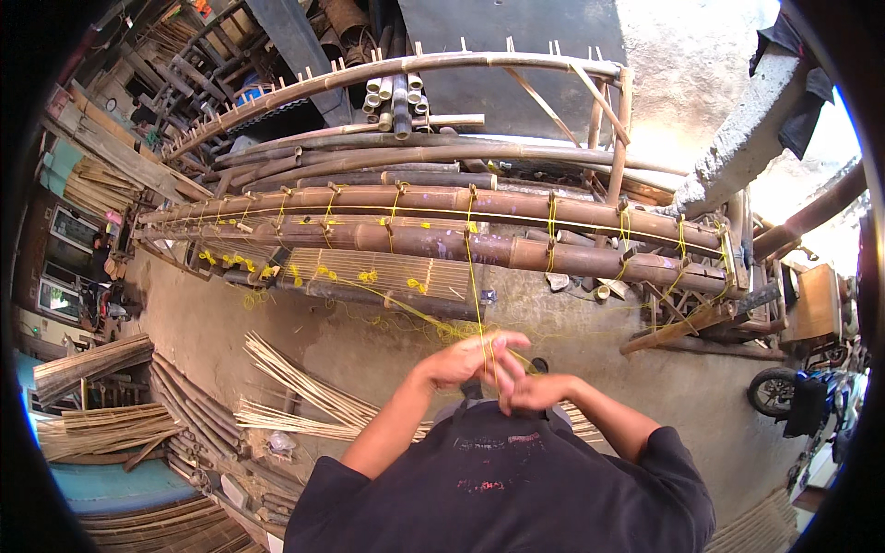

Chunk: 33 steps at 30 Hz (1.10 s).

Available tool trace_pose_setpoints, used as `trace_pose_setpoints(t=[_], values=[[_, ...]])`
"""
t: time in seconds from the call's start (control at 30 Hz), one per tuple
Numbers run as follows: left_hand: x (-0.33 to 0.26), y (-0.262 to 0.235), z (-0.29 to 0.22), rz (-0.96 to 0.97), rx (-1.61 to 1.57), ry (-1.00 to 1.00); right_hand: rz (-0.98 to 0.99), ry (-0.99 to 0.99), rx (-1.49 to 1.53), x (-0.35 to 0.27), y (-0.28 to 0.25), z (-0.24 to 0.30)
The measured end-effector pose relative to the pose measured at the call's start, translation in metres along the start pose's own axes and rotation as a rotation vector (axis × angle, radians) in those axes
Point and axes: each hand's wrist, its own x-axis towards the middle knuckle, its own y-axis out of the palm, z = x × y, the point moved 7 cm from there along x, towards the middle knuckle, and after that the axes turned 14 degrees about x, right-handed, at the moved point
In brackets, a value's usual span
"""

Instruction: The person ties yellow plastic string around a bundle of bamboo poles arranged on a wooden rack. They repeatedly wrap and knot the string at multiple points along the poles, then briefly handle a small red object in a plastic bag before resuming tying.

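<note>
In front of my chest my left hand (470, 358) has the yellow string (476, 286) running through its fingers, some of them stretched to the right. Close beside and slightly lower, my right hand (537, 392) is closed with its fingertips on the same string. From my hands the string rises taut to the paired bamboo poles (433, 241). Yellow ties loop around these poles at intervals, by short pegs. Below the poles hangs a mat of thin bamboo slats (387, 275) with yellow knots along it.
Loose yellow string (369, 318) trails across the concrete floor. Thin bamboo strips (313, 382) lie to my left, near stacked bamboo poles (198, 405). Beyond the paired poles stands a pegged bamboo rail (387, 69). A motorcycle (797, 396) is parked at the right.
</note>
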Motion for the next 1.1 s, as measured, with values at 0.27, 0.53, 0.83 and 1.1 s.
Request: trace_pose_setpoints(t=[0.27,0.53,0.83,1.1], values=[[-0.021,-0.024,0.047,-0.093,0.665,-0.199,-0.404,0.28,0.493,-0.006,-0.043,-0.002],[-0.054,-0.046,-0.01,-0.291,0.354,-0.115,-0.305,0.302,0.241,-0.014,-0.03,-0.037],[-0.017,-0.033,0.041,-0.291,0.691,-0.035,-0.105,0.093,0.472,-0.001,-0.026,0.047],[-0.019,-0.002,0.05,0.021,0.334,-0.196,-0.175,0.159,0.51,-0.006,-0.044,0.05]])
